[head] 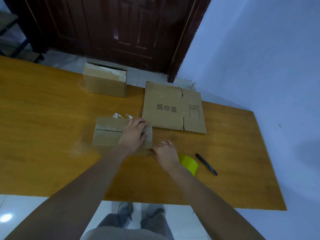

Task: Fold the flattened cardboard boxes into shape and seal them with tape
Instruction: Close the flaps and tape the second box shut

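A small folded cardboard box (107, 134) stands on the wooden table, its top flaps closed with clear tape across the seam. My left hand (134, 133) lies on the right part of its top, fingers spread flat and pressing down. Against the box's near right corner is my right hand (164, 153), its fingers bent at the edge; what they pinch is too small to tell. A yellow-green tape roll (189, 163) lies just right of that wrist. A flattened box (173, 108) with printed characters lies behind to the right.
Another assembled cardboard box (105, 82) stands at the table's far edge. A black marker (207, 164) lies right of the tape roll. White scraps (119, 116) sit behind the small box. A dark door and a wall rise beyond the table (43, 127).
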Demonstrator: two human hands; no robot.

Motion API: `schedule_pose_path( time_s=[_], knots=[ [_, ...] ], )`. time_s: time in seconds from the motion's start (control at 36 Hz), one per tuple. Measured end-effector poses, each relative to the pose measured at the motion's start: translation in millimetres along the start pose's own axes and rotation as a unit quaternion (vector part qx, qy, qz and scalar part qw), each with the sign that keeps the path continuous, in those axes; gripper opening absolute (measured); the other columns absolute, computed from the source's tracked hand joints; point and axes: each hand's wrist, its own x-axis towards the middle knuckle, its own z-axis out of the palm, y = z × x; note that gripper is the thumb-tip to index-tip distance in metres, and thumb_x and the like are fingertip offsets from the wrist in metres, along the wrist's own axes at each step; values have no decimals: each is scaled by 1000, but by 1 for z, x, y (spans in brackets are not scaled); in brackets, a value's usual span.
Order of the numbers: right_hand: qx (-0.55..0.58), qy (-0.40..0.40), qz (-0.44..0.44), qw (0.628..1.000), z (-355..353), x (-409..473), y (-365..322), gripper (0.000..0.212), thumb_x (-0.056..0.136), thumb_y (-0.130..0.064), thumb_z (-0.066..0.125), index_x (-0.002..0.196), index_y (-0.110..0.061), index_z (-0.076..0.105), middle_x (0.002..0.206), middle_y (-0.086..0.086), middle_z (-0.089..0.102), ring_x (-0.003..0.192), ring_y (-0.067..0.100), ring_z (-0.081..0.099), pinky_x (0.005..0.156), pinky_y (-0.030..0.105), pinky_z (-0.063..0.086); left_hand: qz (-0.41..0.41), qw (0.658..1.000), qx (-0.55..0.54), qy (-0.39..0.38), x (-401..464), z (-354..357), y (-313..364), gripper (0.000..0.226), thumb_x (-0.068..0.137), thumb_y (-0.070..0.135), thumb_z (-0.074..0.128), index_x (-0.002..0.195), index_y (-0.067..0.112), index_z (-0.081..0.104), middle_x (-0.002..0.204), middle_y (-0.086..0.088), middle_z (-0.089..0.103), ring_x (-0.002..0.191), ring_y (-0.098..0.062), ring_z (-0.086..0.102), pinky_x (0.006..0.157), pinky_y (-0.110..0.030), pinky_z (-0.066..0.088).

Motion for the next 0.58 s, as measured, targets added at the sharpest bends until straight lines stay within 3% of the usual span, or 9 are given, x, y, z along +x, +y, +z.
schedule_pose_path(
  time_s=[0.08, 0.19, 0.28, 0.36, 0.58],
  knots=[
    [30, -15, -9, 999, 0, 0, 3, 25, 52, -34, 86, 52, -20, 66, 49, -5, 60, 59, 16, 62, 62, 22, 48, 0, 1000, -1, -2, -1, 0, 0, 43, 95, 26, 53, 133, 7, 48, 137, -3, 43, 127, -23, 34, 105, -38, 32],
    [70, -42, -46, 996, -4, 0, 10, 17, 81, -23, 66, 80, -7, 72, 78, 11, 70, 88, 27, 61, 80, 35, 43, 3, 1000, -5, 0, -1, 0, 2, 43, 95, 26, 53, 133, 7, 48, 137, -3, 43, 127, -22, 34, 105, -38, 31],
    [41, -24, -74, 996, -6, 5, 14, 18, 64, -28, 78, 57, -15, 67, 56, 0, 62, 65, 21, 61, 62, 25, 47, 1, 1000, -10, 2, 0, 0, 3, 43, 95, 26, 52, 134, 8, 47, 137, -2, 43, 128, -21, 33, 106, -36, 29],
    [-10, -13, -109, 994, -6, 11, 19, 29, 50, -35, 90, 50, -23, 64, 51, -9, 56, 58, 14, 57, 58, 19, 45, 2, 1000, -7, 4, 0, 0, 2, 43, 95, 26, 52, 134, 8, 47, 137, -2, 43, 127, -22, 33, 106, -35, 29],
    [-42, 27, -183, 982, 1, 19, 29, 27, 57, -33, 89, 55, -21, 64, 57, -6, 59, 59, 15, 59, 61, 22, 49, 0, 1000, 2, 4, 1, 0, 2, 43, 95, 26, 52, 134, 8, 47, 137, -3, 43, 127, -22, 34, 106, -36, 29]
  ],
)
